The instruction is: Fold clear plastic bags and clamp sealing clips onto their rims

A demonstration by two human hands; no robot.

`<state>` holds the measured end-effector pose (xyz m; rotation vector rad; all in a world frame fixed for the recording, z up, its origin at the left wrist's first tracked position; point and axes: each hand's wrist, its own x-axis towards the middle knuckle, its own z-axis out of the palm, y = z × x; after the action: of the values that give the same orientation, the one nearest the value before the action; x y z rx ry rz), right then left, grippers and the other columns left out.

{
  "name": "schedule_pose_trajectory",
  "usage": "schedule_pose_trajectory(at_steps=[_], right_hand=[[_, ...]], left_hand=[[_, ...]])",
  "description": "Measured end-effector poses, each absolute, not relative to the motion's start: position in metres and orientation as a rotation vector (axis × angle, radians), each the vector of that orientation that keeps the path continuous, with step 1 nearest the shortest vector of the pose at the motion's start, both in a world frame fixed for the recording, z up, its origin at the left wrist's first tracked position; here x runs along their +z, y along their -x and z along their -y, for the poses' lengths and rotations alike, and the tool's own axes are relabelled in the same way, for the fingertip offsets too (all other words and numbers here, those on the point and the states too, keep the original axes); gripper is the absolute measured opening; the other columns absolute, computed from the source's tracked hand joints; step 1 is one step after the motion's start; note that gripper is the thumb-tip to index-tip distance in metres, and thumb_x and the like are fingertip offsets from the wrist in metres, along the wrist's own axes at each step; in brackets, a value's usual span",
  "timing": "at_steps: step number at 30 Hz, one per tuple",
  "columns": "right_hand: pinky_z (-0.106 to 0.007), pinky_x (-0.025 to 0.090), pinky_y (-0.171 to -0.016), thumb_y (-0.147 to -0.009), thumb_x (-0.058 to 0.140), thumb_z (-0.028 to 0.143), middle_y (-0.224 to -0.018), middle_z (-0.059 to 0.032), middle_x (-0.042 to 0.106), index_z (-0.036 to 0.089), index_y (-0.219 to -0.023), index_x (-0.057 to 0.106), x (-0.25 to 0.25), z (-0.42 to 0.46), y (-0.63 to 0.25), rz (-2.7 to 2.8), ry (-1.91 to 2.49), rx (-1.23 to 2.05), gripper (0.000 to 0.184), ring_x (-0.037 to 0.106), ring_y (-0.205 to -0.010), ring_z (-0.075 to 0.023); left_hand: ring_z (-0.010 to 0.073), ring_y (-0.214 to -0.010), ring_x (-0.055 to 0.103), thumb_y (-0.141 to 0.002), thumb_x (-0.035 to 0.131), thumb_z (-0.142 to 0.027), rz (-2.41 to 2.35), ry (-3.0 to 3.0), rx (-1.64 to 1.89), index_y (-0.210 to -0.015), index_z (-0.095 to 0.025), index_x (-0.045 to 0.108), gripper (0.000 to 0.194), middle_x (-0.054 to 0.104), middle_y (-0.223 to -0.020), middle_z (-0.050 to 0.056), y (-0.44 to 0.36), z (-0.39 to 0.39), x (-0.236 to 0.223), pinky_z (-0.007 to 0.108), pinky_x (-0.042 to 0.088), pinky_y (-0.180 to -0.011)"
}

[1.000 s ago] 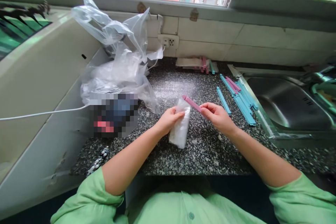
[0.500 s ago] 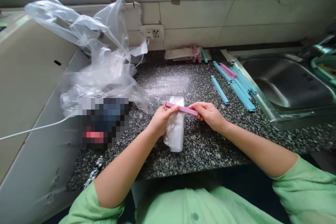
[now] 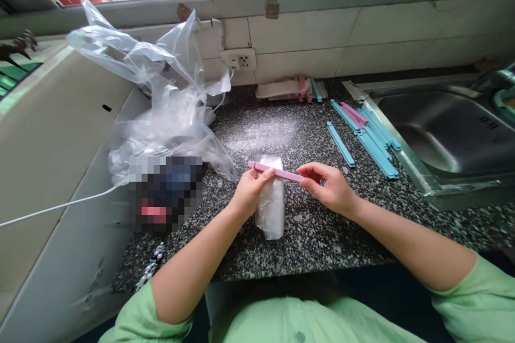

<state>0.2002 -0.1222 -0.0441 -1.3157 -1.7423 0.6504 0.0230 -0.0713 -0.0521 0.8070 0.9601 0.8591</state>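
Observation:
A pink sealing clip (image 3: pixel 286 174) lies crosswise over the upper part of a folded clear plastic bag (image 3: pixel 272 211). My left hand (image 3: pixel 252 188) pinches the clip left of its middle, thumb on top. At the clip's right end is my right hand (image 3: pixel 328 187), thumb and index finger parted, their tips right beside the end. Whether they still touch it is hard to see. The bag's lower part hangs down below the clip, above the speckled counter (image 3: pixel 322 241).
Several blue sealing clips (image 3: pixel 376 153) and some pink clips (image 3: pixel 354 113) lie right, beside the metal sink (image 3: pixel 438 128). Packed clips (image 3: pixel 281 89) rest by the wall. A big crumpled plastic bag (image 3: pixel 161 102) stands left, behind a blurred-out dark object (image 3: pixel 169 193) and a white cable (image 3: pixel 60 209).
My right hand has loosened its pinch and moved slightly right, its fingers now wider apart. My left hand keeps its grip on the pink clip. The whole view has shifted slightly.

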Motion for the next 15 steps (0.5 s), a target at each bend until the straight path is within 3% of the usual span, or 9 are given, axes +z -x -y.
schedule_pose_trajectory(at_steps=[4, 11, 15], right_hand=[[-0.026, 0.041, -0.060, -0.080, 0.057, 0.036, -0.069, -0.0037, 0.060, 0.015, -0.081, 0.062, -0.050, 0.124, -0.198, 2.045, 1.315, 0.231, 0.022, 0.052, -0.063, -0.0132], [-0.025, 0.042, -0.061, -0.083, 0.052, 0.024, -0.069, -0.0041, 0.063, 0.015, -0.078, 0.062, -0.050, 0.120, -0.204, 2.021, 1.312, 0.107, 0.014, 0.056, -0.064, -0.0135], [-0.024, 0.042, -0.062, -0.084, 0.051, 0.025, -0.069, -0.0036, 0.064, 0.016, -0.078, 0.062, -0.048, 0.119, -0.207, 2.026, 1.326, 0.072, 0.015, 0.056, -0.064, -0.0134]], left_hand=[[0.0066, -0.048, 0.042, -0.053, 0.076, -0.044, -0.906, -0.907, 0.736, -0.063, -0.011, 0.060, 0.038, 0.053, -0.053, -0.003, -0.022, 0.073, -0.056, 0.021, 0.031, -0.050], [0.0098, -0.059, 0.050, -0.053, 0.079, -0.034, -0.838, -0.967, 0.709, -0.079, -0.014, 0.063, 0.037, 0.060, -0.066, 0.000, -0.011, 0.066, -0.054, 0.021, 0.036, -0.057], [0.0071, -0.052, 0.046, -0.049, 0.080, -0.035, -0.882, -0.941, 0.644, -0.071, -0.012, 0.060, 0.037, 0.055, -0.059, -0.002, -0.011, 0.064, -0.053, 0.020, 0.034, -0.052]])
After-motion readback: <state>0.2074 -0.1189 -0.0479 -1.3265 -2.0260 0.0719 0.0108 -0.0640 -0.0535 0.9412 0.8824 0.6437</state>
